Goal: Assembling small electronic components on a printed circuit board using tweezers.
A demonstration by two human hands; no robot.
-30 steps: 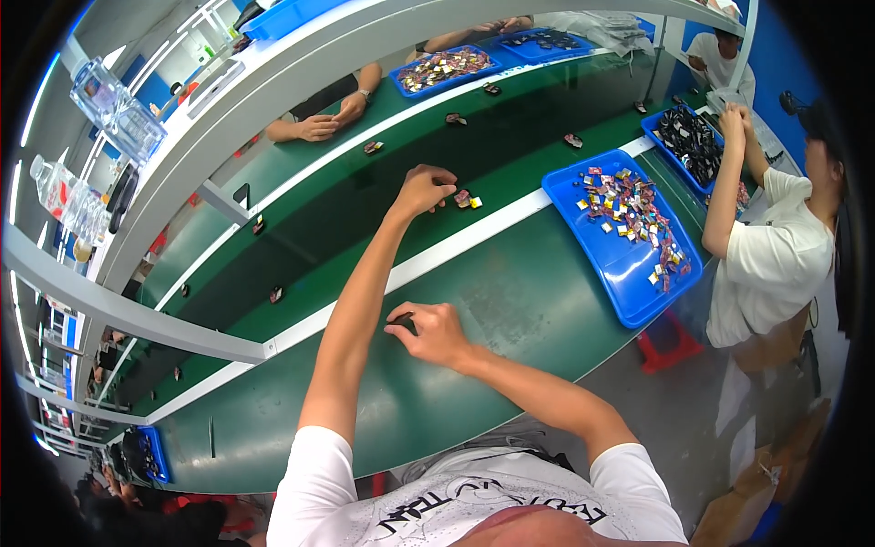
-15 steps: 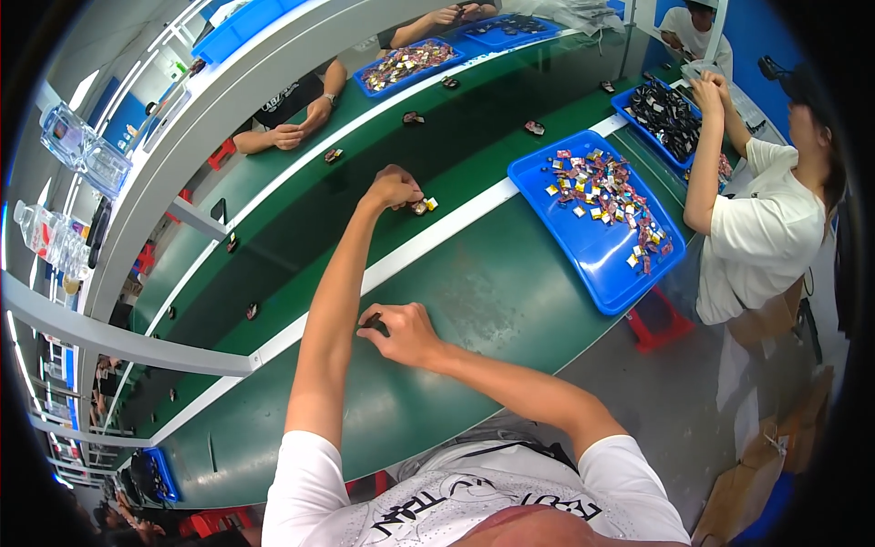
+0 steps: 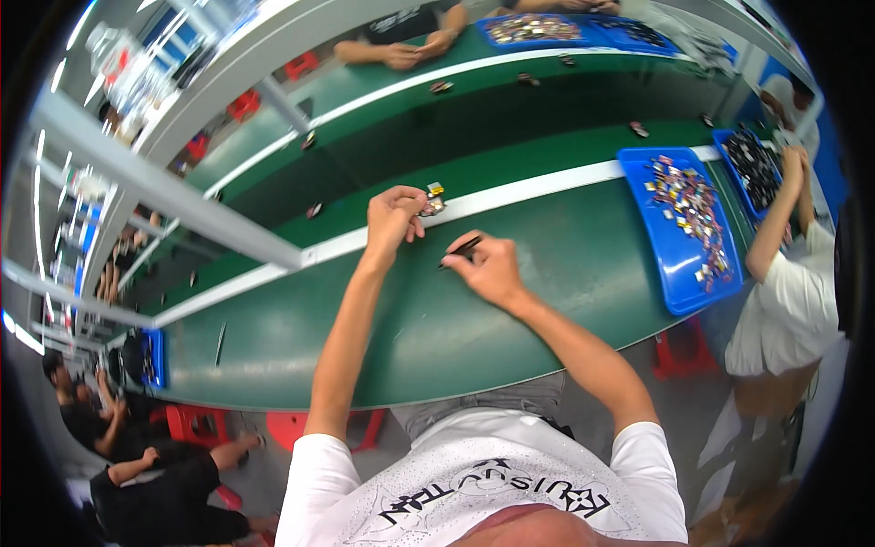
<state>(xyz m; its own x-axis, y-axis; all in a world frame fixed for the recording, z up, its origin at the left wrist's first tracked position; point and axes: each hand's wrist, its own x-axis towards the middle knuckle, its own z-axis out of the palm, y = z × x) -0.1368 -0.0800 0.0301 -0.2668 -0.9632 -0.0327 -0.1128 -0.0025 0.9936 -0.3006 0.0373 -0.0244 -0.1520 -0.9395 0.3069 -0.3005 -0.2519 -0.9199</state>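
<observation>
My left hand (image 3: 394,219) is closed on a small electronic part (image 3: 432,204) with a yellow-and-white square piece at its top, its fingertips pinching it above the white rail (image 3: 510,190). To its right, my right hand (image 3: 490,270) grips a slim black pen-like tool (image 3: 465,249); whether this is tweezers I cannot make out. The tool and the part are apart. Both hands are over the near side of the green workbench (image 3: 401,314).
A blue tray (image 3: 679,292) of small pink, yellow and white parts stands at right. Beyond the rail runs a green conveyor belt (image 3: 538,146) with scattered small parts. A thin stick (image 3: 221,344) lies at left. Grey shelf posts (image 3: 164,164) rise at left; co-workers sit around.
My left hand has drawn back from over the belt toward me with the small part. My right hand still holds the black tool, now nearer the rail. The camera view has swung left.
</observation>
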